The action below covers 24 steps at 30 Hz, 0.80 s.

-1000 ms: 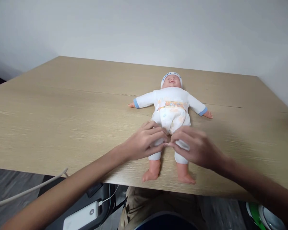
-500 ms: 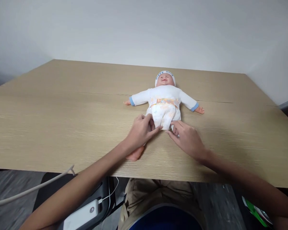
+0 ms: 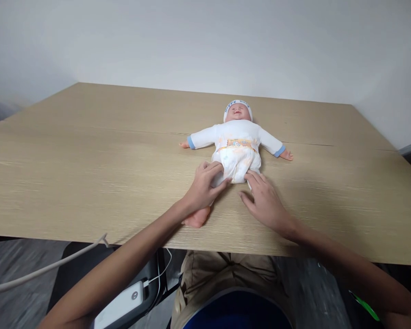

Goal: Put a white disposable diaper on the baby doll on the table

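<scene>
A baby doll (image 3: 238, 129) in a white long-sleeved top with blue cuffs lies on its back, head away from me. Around its hips is a white diaper (image 3: 238, 160) with an orange patterned waistband. My left hand (image 3: 207, 183) is closed at the diaper's left leg edge, thumb tip by the crotch. My right hand (image 3: 265, 201) rests its fingertips on the right leg edge, with the thumb spread away from them. One doll foot (image 3: 197, 217) shows below my left wrist; the other leg is hidden by my right hand.
The wooden table (image 3: 89, 183) reaches back to a pale wall (image 3: 205, 45). Below its front edge on the left are a white power bank (image 3: 121, 304) with a cable and a thick pale cord (image 3: 55, 266). A green object (image 3: 365, 306) shows at lower right.
My right thumb has come away from the diaper and the fingers have loosened. My left hand stays at its leg edge. The whole view has shifted slightly.
</scene>
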### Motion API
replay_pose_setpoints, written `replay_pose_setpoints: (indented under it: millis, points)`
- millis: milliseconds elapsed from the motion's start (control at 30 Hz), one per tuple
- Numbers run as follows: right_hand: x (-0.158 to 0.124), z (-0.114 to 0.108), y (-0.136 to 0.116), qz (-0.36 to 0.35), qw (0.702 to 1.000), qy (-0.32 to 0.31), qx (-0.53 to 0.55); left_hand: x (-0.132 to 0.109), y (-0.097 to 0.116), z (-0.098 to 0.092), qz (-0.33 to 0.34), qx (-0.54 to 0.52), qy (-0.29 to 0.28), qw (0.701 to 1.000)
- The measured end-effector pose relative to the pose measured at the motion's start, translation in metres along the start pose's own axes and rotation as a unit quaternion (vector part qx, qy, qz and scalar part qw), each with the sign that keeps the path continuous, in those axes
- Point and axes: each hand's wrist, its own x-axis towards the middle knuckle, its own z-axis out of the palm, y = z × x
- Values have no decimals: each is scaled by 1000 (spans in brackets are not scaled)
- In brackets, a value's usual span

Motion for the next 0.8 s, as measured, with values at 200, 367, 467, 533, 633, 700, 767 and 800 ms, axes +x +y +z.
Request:
replay_pose_setpoints:
  millis: [200, 367, 467, 533, 633, 700, 767, 800]
  points:
    - [8, 4, 6, 79, 993, 46, 69, -1, -3, 2, -66, -56, 26, 996]
    - [7, -2, 16, 110, 978, 129, 117, -7, -10, 3, -120, -200, 76, 969]
    - [3, -5, 19, 122, 978, 127, 116, -12, -9, 2, -153, -228, 83, 958]
    - [1, -6, 18, 125, 979, 120, 105, -15, -5, 0, -161, -232, 79, 956]
    - [0, -7, 15, 123, 983, 105, 85, -16, 0, -2, -171, -221, 72, 957]
    - [1, -7, 13, 124, 984, 96, 82, -14, 1, -2, -181, -219, 64, 957]
    - [3, -8, 11, 129, 983, 93, 95, -11, -2, -1, -197, -241, 57, 949]
    - [3, -9, 11, 134, 980, 94, 110, -10, -3, 0, -207, -260, 56, 942]
